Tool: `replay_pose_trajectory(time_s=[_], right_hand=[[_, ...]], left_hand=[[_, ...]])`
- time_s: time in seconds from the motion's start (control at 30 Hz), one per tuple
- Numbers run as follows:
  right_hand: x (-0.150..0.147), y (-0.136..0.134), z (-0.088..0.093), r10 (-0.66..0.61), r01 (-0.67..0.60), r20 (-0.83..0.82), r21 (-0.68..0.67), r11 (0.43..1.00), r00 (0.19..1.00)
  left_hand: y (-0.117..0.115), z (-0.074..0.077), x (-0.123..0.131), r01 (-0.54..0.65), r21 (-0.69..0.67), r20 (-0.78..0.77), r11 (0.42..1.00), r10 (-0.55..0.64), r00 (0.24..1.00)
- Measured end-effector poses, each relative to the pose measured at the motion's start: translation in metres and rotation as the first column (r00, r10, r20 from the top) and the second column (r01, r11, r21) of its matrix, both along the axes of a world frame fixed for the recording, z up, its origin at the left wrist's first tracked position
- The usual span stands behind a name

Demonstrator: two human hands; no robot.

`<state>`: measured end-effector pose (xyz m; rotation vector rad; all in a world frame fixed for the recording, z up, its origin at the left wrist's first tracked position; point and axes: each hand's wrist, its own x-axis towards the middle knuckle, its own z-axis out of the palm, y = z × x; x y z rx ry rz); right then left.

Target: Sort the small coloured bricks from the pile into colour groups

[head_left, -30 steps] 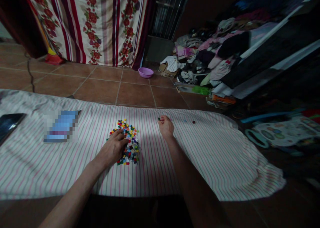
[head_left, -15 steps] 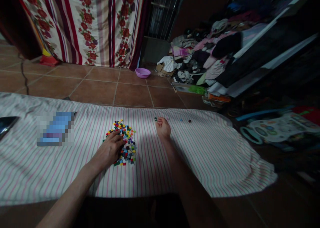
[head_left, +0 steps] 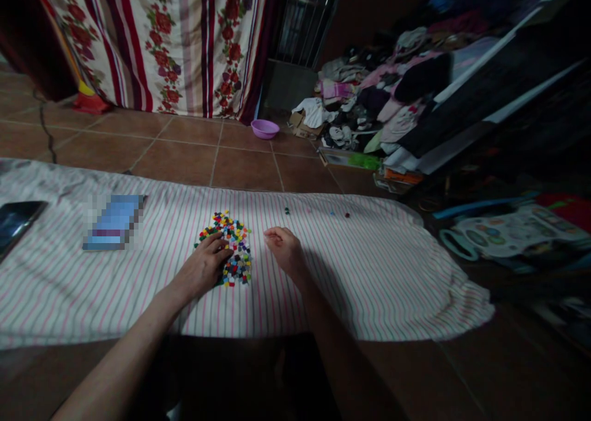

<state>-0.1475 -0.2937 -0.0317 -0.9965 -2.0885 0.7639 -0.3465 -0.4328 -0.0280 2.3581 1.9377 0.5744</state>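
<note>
A loose pile of small colourful pieces [head_left: 237, 266], like tiny cubes or beads, lies on the striped cloth [head_left: 392, 273]. Over the pile's left side rests my left hand [head_left: 207, 264], its fingers spread and touching the pieces. My right hand [head_left: 284, 248] hovers just right of the pile with its fingers curled together; whatever they hold, if anything, is hidden. Beyond it, spaced out in a row along the far part of the cloth, are dark green pieces [head_left: 287, 211], a faint pink piece [head_left: 309, 210], a blue piece [head_left: 332, 212] and a dark brown piece [head_left: 347, 215].
Left of the pile lies a blurred-out flat blue object [head_left: 115, 223], and a dark shiny device [head_left: 21, 221] is at the left edge. On the tiled floor stand a purple basin [head_left: 265, 129] and a heap of clothes [head_left: 364, 95]. A curtain [head_left: 189, 45] hangs behind.
My right hand has moved left, away from the dark green pieces and toward the pile, leaving those pieces on the cloth. My left hand stays on the pile. The view has shifted slightly.
</note>
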Motion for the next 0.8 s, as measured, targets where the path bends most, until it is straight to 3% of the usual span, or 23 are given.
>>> replay_pose_trajectory(time_s=[0.1,0.37,0.6,0.8], right_hand=[[-0.006,-0.02,0.001,0.119,-0.118,0.037,-0.046,0.992,0.992],[-0.008,-0.037,-0.003,0.24,-0.24,0.23,-0.027,0.97,0.943],[-0.01,-0.041,-0.002,0.227,-0.239,0.299,0.005,0.971,0.927],[-0.015,-0.036,-0.009,0.186,-0.198,0.252,0.023,0.98,0.95]], left_hand=[[-0.004,0.0,0.003,-0.003,0.031,0.002,1.0,0.003,1.0],[-0.013,0.001,0.002,0.0,0.066,0.004,0.998,-0.001,1.0],[-0.024,-0.002,0.008,0.063,0.1,-0.003,0.993,-0.063,0.998],[-0.027,-0.009,-0.003,0.047,0.081,-0.033,0.996,-0.045,0.998]])
